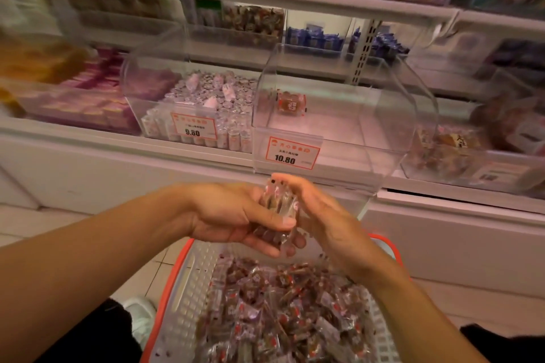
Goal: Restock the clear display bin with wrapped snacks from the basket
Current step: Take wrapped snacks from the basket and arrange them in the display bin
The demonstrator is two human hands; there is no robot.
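Above the white slatted plastic basket with its orange rim (177,298), the person holds both hands together just below the front lip of the clear plastic display bin with the 10.80 price tag (333,138). The left hand (233,215) cups a bundle of clear-wrapped reddish-brown snacks (278,212), thumb curled across the front of it, while the right hand (321,215) presses against the other side; so each grip is closed around the same bundle, pinching it between the palms. More of the same wrapped snacks fill the basket below (280,309). Inside the bin only one red-brown packet (291,105) lies near the back, so I'd judge the restocking has barely started.

The risk I see is in the lift. The wrappers look slick and the bundle is loose, so pieces could slide out between the fingers as the hands rise over the bin's front wall. Any that slip now would probably drop back into the basket, but once nearer the shelf they could land on the tiled floor (460,303) or in the neighbouring bin of small pale rolled sweets (206,109).
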